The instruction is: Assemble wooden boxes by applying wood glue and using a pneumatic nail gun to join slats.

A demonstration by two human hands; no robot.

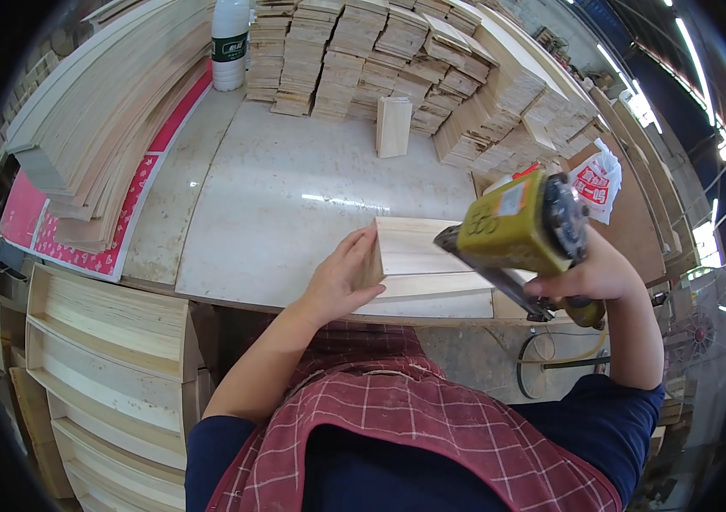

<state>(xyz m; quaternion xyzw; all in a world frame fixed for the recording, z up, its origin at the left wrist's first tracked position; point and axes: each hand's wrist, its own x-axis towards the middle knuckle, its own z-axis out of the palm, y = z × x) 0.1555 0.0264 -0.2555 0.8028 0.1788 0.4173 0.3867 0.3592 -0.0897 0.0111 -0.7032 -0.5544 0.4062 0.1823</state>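
A shallow wooden box [431,284] of pale boards lies at the near edge of the white worktable [273,200]. My left hand [339,277] grips its left end, with the fingers on the far part of the end board and the thumb toward me. My right hand [600,271] is closed around the handle of a yellow-green pneumatic nail gun [504,224]. Tilted, the gun hangs over the right part of the box and hides that end. Whether its nose touches the wood I cannot tell.
Stacks of short boards [350,64] line the back, with a small upright bundle [393,128] before them. Long boards [116,111] lie left beside a white bottle [229,51]. Finished-looking boxes [111,320] stack at lower left. A plastic bag [599,183] and fan [704,328] are right.
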